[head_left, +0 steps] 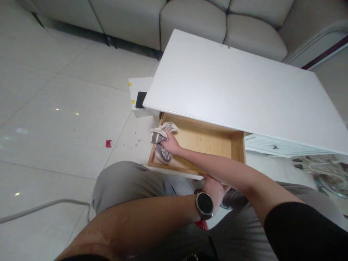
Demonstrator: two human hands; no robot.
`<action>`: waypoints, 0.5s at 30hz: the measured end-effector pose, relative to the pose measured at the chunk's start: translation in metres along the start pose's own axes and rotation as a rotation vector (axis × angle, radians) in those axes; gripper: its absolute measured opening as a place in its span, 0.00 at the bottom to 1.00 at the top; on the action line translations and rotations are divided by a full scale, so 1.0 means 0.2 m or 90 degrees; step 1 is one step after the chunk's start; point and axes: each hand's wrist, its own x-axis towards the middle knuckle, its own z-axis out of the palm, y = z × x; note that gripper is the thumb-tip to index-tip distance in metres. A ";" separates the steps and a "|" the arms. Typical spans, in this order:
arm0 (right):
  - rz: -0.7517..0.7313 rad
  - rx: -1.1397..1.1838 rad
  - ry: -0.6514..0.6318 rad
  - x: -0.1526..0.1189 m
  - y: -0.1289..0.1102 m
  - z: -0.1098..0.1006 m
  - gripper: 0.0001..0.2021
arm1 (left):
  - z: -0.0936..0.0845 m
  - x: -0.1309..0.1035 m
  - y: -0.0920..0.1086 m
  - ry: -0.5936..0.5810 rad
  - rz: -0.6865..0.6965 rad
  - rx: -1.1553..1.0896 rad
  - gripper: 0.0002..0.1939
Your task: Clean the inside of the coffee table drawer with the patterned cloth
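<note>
Pressing down into the left end of the open drawer (206, 139), the right hand (170, 144) holds a crumpled grey and white cloth (161, 143); its fingers are curled and pressed together on the fabric, so the cloth is pinched between the hand and the wooden bottom. The cloth lies a little left of the centre of the frame, and part of it is bunched up against the left wall of the drawer. The right forearm crosses the drawer diagonally from the lower right.

The left hand (214, 188), with a dark round watch (204, 204) on the wrist, rests at the front edge of the drawer, below the centre of the frame. Its fingers seem to be closed around this edge, but they are mostly hidden, so I cannot tell exactly.

Above the drawer is the white tabletop (239, 83), filling the upper right. A grey sofa (190, 18) runs along the top of the frame. On the tiled floor (54, 108), at the left, there are a small red scrap (108, 143), some dark crumbs and a grey cable (40, 207). A white box (137, 96) stands beside the table corner.

I think the drawer, pulled far out, could tip or slide if the right hand pushes too hard. Also the loose cloth could catch on the drawer wall.
</note>
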 end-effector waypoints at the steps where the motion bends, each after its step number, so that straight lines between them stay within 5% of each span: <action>1: -0.011 0.000 -0.049 -0.06 -0.01 0.00 0.21 | 0.00 -0.01 0.00 -0.011 0.011 0.004 0.29; 5: -0.124 -0.079 -0.332 -0.21 -0.06 -0.05 0.14 | 0.00 -0.01 0.00 -0.033 0.034 0.029 0.28; 7: -0.153 -0.155 -0.411 -0.20 -0.09 -0.09 0.14 | 0.00 0.00 0.00 -0.040 0.031 0.049 0.28; 12: -0.126 -0.328 -0.429 -0.12 -0.15 -0.14 0.17 | 0.02 0.03 -0.01 -0.029 0.021 0.063 0.27; 15: -0.029 -0.238 -0.409 -0.07 -0.16 -0.16 0.17 | 0.00 0.03 -0.01 -0.064 0.021 0.076 0.27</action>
